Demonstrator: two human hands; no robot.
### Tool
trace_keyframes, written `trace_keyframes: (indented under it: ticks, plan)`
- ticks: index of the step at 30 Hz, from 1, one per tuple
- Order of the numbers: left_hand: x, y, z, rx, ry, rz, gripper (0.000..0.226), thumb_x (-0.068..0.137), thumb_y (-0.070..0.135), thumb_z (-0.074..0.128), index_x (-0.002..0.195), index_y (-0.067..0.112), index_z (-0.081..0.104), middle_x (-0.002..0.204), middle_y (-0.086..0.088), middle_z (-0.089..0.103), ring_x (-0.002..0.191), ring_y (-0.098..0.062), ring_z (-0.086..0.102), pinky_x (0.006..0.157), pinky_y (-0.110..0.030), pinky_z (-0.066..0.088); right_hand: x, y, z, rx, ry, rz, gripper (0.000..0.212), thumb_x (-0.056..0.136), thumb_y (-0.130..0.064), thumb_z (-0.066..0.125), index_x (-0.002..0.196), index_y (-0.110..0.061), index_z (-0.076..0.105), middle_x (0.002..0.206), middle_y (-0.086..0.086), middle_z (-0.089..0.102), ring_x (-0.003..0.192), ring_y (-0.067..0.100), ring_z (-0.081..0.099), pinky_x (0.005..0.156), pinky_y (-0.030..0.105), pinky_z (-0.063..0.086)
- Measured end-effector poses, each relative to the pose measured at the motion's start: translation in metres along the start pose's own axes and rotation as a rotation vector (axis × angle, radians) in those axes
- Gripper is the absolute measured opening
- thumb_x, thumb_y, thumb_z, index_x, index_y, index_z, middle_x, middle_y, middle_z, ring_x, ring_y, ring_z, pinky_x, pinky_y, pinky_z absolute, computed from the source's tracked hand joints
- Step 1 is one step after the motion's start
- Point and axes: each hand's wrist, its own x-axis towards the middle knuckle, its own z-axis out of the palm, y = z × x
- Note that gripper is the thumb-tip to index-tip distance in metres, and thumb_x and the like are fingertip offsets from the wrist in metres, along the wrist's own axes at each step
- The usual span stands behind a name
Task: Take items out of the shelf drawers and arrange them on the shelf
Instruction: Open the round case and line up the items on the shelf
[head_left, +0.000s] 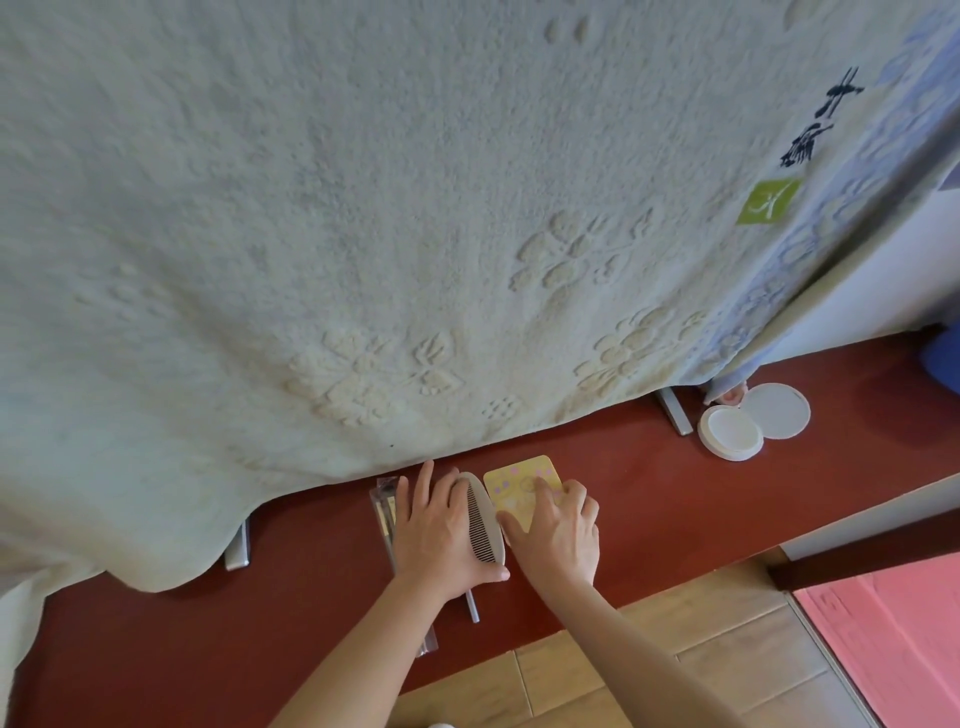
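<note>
The left hand (441, 525) gripped a pale comb (484, 519) between thumb and fingers, above a clear packet (387, 512). Beside it, the right hand (563, 535) pressed spread fingertips onto a yellow patterned card (519, 483) on the red shelf (311, 597). An open round compact (731, 432) lay further right. Several items seemed out; arranging looked unfinished.

A pale grey comb (487, 522) with dark teeth lies lengthwise on the dark red shelf (291, 613), held between the thumb and fingers of the left hand (441, 535); just beside it on the right lies a flat yellow card (519, 480) with rounded corners and pink dots, with the right hand (563, 530) pressing its fingertips on it; a clear packet (387, 514) of slim sticks lies partly under the left hand; well apart to the right, a round white case (730, 432) lies open, its lid (777, 410) flat beside it.
</note>
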Motion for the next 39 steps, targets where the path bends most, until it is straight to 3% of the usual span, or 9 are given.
trace_keyframes:
  ticks: [20,28,34,36,39]
  plan:
    - [-0.009,-0.003,-0.007,-0.040,0.006,-0.011,0.116,0.057,0.075,0.064,0.146,0.018,0.018,0.157,0.004,0.012,0.145,-0.020,-0.010,0.115,-0.045,-0.009,-0.003,-0.006,-0.011,-0.007,-0.034,-0.038,0.058,0.090,-0.051,0.050,0.137,-0.021,0.036,0.137,0.009,0.033,0.122,0.028,0.038,0.096,0.035,0.039]
    - [-0.016,0.004,-0.026,-0.093,0.122,0.042,0.089,0.080,0.062,0.053,0.146,0.014,0.019,0.154,0.001,0.023,0.145,-0.022,0.003,0.117,-0.035,0.005,-0.009,-0.011,-0.032,-0.001,-0.002,-0.047,0.060,0.092,-0.048,0.048,0.141,-0.018,0.030,0.144,0.009,0.028,0.128,0.028,0.035,0.099,0.035,0.037]
    - [-0.014,0.012,-0.049,-0.158,0.196,0.227,0.062,0.089,0.040,0.055,0.140,0.013,0.031,0.140,-0.001,0.039,0.134,-0.019,0.028,0.112,-0.025,0.019,-0.019,-0.010,-0.054,0.047,0.060,-0.048,0.072,0.090,-0.047,0.052,0.146,-0.017,0.018,0.147,0.005,0.031,0.135,0.026,0.030,0.105,0.036,0.036]
    - [-0.011,0.018,-0.056,-0.194,0.222,0.278,0.054,0.088,0.035,0.058,0.134,0.014,0.040,0.134,-0.001,0.045,0.128,-0.019,0.035,0.108,-0.024,0.025,-0.024,-0.008,-0.067,0.042,0.095,-0.029,0.070,0.089,-0.047,0.053,0.144,-0.016,0.022,0.144,0.004,0.036,0.133,0.026,0.032,0.104,0.037,0.036]
    - [-0.007,0.033,-0.068,-0.184,0.216,0.367,0.047,0.089,0.032,0.057,0.130,0.016,0.043,0.130,0.001,0.049,0.122,-0.018,0.041,0.101,-0.023,0.032,-0.029,0.001,-0.090,0.010,0.152,0.012,0.056,0.088,-0.047,0.053,0.133,-0.016,0.042,0.139,0.004,0.040,0.127,0.027,0.037,0.100,0.037,0.037]
